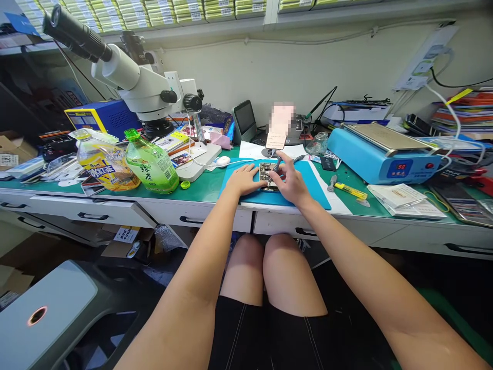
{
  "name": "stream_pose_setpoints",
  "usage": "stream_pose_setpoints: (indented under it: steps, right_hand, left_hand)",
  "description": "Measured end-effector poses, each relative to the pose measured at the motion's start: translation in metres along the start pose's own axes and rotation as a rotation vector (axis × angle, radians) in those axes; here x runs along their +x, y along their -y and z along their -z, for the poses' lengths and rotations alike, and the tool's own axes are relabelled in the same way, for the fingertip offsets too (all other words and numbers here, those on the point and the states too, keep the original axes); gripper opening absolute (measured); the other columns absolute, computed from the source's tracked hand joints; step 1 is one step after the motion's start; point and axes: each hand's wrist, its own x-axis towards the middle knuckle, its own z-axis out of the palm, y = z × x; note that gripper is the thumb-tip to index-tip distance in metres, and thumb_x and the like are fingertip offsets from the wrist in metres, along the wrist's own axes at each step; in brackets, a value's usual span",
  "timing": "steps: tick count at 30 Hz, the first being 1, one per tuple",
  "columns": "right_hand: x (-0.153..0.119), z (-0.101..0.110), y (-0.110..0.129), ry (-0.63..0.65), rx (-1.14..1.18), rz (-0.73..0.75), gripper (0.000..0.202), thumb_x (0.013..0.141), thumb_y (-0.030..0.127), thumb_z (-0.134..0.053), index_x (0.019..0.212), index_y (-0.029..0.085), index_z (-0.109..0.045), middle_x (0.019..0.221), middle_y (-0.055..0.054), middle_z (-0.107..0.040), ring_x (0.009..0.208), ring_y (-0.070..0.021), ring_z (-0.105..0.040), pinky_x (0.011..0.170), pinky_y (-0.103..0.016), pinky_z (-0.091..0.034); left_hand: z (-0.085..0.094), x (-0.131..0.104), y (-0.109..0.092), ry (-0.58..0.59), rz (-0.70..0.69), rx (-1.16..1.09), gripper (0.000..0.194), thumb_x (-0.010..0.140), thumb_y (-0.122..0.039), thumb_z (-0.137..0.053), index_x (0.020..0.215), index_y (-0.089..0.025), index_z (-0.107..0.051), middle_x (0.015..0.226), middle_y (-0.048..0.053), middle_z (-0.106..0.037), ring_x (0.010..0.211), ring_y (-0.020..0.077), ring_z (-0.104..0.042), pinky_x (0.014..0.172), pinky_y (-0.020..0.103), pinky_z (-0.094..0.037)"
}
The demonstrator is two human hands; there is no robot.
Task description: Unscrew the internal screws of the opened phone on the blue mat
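An opened phone (pixel 268 177) with its inner parts showing lies on the blue mat (pixel 314 185). My left hand (pixel 243 180) rests at its left side, fingers spread, with the thumb reaching the lower left of the phone. In my right hand (pixel 291 181) a small grey screwdriver (pixel 277 165) stands nearly upright over the phone, pinched between the fingers. Its tip is too small to make out. Just behind the mat, a phone on a stand (pixel 276 141) faces me, its screen partly blurred.
A microscope (pixel 133 77) and two drink bottles, one green (pixel 152 164) and one amber (pixel 108 162), stand to the left. At the right are a blue heating plate (pixel 379 154), a yellow-handled tool (pixel 350 190) and a glass jar (pixel 318 144). Drawers line the bench front.
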Motion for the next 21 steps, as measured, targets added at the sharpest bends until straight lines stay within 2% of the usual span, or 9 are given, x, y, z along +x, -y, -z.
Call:
stream_pose_setpoints:
  steps: [21]
  right_hand:
    - [-0.0015,-0.0012,-0.0040,0.007,0.012,-0.022,0.061,0.104,0.043,-0.056,0.160,0.029,-0.037,0.092,-0.005,-0.074,0.068,-0.0216,-0.069,0.060,-0.034,-0.059]
  left_hand:
    - [0.0004,-0.0009,0.0000,-0.005,-0.005,-0.010,0.051,0.104,-0.045,-0.068,0.148,-0.023,-0.059,0.160,0.014,-0.052,0.141,0.0348,-0.055,0.117,0.062,-0.047]
